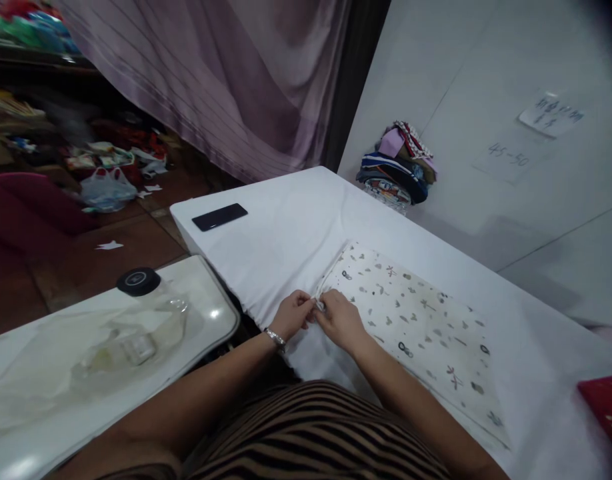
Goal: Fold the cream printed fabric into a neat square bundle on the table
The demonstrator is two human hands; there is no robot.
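A cream patterned cloth [421,327] lies flat on the white-covered table [296,233]. My left hand [293,313], with a bracelet on its wrist, and my right hand [340,320] meet at the cloth's near left corner. Both pinch the corner's edge, fingers closed on it. The rest of the cloth spreads to the right, past my right forearm.
A black phone [219,217] lies at the table's far left corner. Folded fabrics [399,167] are stacked by the wall. A white side table [206,313] on the left holds a clear bottle with a black cap [139,281]. A red item [606,403] sits at right.
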